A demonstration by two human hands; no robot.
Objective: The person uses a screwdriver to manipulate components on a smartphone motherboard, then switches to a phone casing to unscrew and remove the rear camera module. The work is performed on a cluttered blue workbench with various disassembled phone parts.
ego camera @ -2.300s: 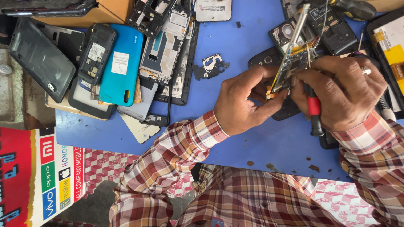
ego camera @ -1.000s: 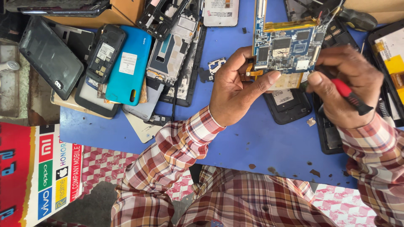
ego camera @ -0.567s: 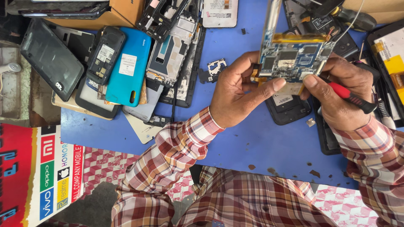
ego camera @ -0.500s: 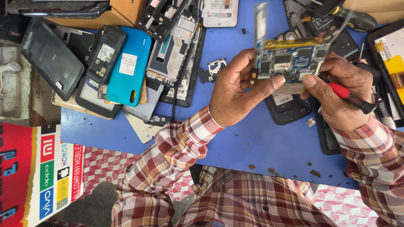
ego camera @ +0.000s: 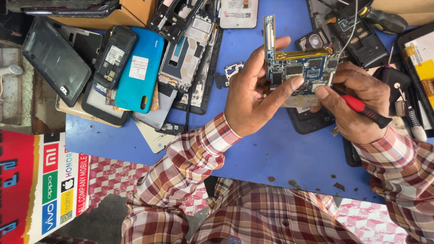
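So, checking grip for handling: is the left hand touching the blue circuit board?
Touching. The head view shows the left hand pinching the blue circuit board, thumb across its lower face.

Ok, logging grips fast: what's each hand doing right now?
Left hand: closed on the blue circuit board.
Right hand: closed on the red-handled screwdriver, thumb touching the board.
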